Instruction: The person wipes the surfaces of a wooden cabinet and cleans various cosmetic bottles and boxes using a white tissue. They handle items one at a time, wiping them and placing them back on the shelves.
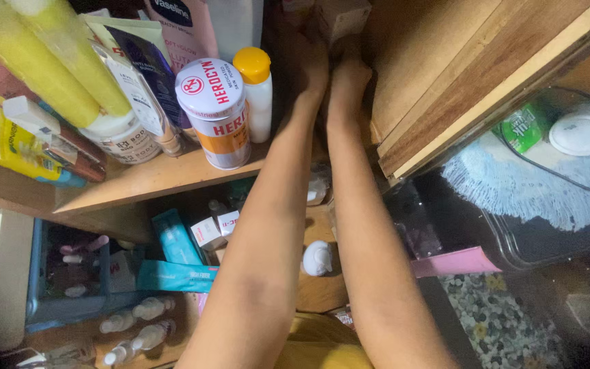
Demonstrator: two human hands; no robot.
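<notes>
Dim, warm indoor light; deep shadow at the shelf's back, soft blur throughout, dark vignetting in the corners.

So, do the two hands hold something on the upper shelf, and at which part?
Both the left hand and the right hand reach a small cardboard box, apparently at its lower end; the grip itself is too dark to confirm.

Wooden upper shelf (151, 179) bore a white-and-orange powder tin (216, 113), white bottle with yellow cap (257, 96) just right of the tin, white jar (121, 140) and yellow tubes (42, 55) to its left, lower wooden shelf (319, 290) beneath the tin held teal boxes (175, 260), a small white bottle (317, 258).
</notes>
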